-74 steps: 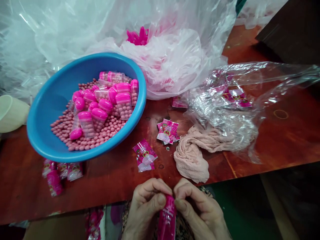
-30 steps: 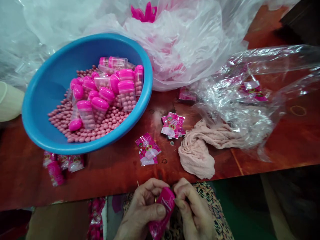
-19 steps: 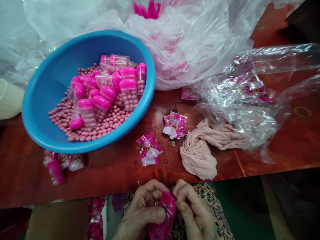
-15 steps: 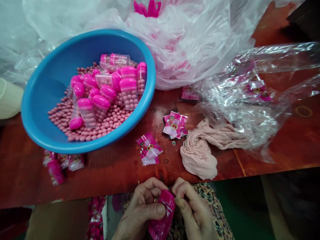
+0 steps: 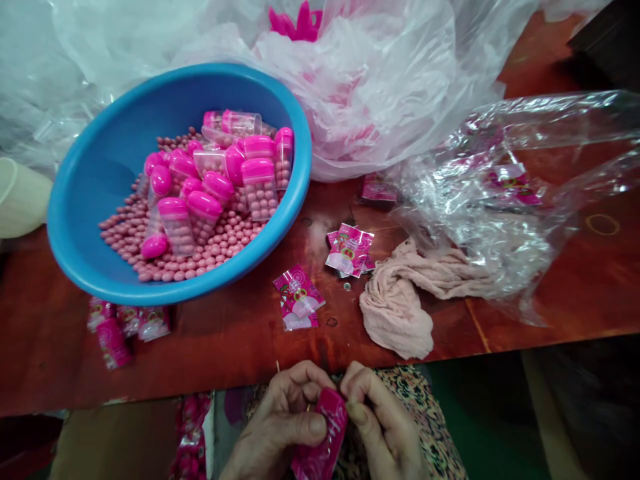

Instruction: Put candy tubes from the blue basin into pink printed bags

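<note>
Below the table's front edge, my left hand [image 5: 280, 427] and my right hand [image 5: 383, 423] both pinch a pink printed sachet [image 5: 325, 437] that is wrapped around something I cannot make out. The left thumb lies across its side and the right fingertips grip its top end. On the table above them stands a blue basin [image 5: 95, 193] with loose pink candies [image 5: 200, 257] and several pink-capped clear tubes [image 5: 260, 183] filled with candies. Flat pink sachets [image 5: 297, 300] lie between the basin and my hands.
More sachets [image 5: 350, 248] lie beside a crumpled beige cloth [image 5: 400, 303]. Wrapped packets [image 5: 123, 323] sit under the basin's front rim. Clear plastic bags [image 5: 500, 193] and a pinkish bag [image 5: 360, 93] fill the back and right. A cream cup [image 5: 20, 197] is at the left edge.
My hands have sunk slightly lower in the picture and keep working the pink sachet, which has tilted from upright to slanted. The view has shifted a little; nothing on the table has moved.
</note>
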`<state>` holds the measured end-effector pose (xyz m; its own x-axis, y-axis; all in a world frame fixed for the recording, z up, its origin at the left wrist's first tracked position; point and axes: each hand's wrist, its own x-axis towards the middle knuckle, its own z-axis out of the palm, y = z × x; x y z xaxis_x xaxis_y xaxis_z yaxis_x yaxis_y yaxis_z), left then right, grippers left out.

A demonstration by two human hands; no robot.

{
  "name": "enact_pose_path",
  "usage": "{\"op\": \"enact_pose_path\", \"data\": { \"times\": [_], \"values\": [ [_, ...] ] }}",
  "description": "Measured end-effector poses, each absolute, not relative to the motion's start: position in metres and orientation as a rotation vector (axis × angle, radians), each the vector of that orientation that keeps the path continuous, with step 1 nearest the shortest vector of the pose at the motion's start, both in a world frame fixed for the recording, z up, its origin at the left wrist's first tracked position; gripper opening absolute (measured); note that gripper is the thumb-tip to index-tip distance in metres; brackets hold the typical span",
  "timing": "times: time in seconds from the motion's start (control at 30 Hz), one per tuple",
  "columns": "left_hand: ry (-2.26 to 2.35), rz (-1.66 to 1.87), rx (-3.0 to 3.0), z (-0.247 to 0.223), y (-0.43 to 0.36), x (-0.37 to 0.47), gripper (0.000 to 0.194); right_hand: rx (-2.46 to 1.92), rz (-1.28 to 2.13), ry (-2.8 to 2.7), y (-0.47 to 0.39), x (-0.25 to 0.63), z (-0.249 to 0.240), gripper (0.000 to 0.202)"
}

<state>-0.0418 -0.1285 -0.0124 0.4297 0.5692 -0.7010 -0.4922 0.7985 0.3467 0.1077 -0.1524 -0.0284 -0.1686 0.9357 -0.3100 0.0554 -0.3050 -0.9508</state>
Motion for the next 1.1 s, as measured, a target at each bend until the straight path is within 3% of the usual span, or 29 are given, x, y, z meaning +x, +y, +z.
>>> {"op": "enact_pose_path", "data": {
  "times": [0.2, 0.47, 0.57, 0.7, 0.83, 1.0, 1.1],
  "values": [
    [0.939, 0.717, 0.129, -0.011, -0.13, -0.039, 0.035, -1.356, 1.534, -1.154, -0.144, 0.106, -0.028, 0.026],
    [1.361, 0.862, 0.434, 0.009, -0.125, -0.032, 0.029, -1.439, 1.536, -1.206, -0.139, 0.115, -0.028, 0.021],
    [1.514, 0.925, 0.529, 0.013, -0.124, -0.024, 0.026, -1.468, 1.547, -1.317, -0.14, 0.115, -0.025, 0.036],
    [1.509, 0.899, 0.643, 0.012, -0.124, -0.029, 0.019, -1.363, 1.629, -1.15, -0.132, 0.113, -0.015, 0.018],
    [1.448, 0.91, 0.851, 0.011, -0.121, -0.043, 0.012, -1.276, 1.898, -0.852, -0.127, 0.117, -0.004, 0.017],
    [1.421, 1.034, 1.391, 0.017, -0.114, -0.049, 0.034, -1.256, 1.984, -0.733, -0.125, 0.121, 0.0, 0.02],
    [1.38, 0.931, 1.732, 0.018, -0.11, -0.052, 0.041, -1.312, 1.954, -0.782, -0.123, 0.121, -0.001, 0.022]
  ]
}}
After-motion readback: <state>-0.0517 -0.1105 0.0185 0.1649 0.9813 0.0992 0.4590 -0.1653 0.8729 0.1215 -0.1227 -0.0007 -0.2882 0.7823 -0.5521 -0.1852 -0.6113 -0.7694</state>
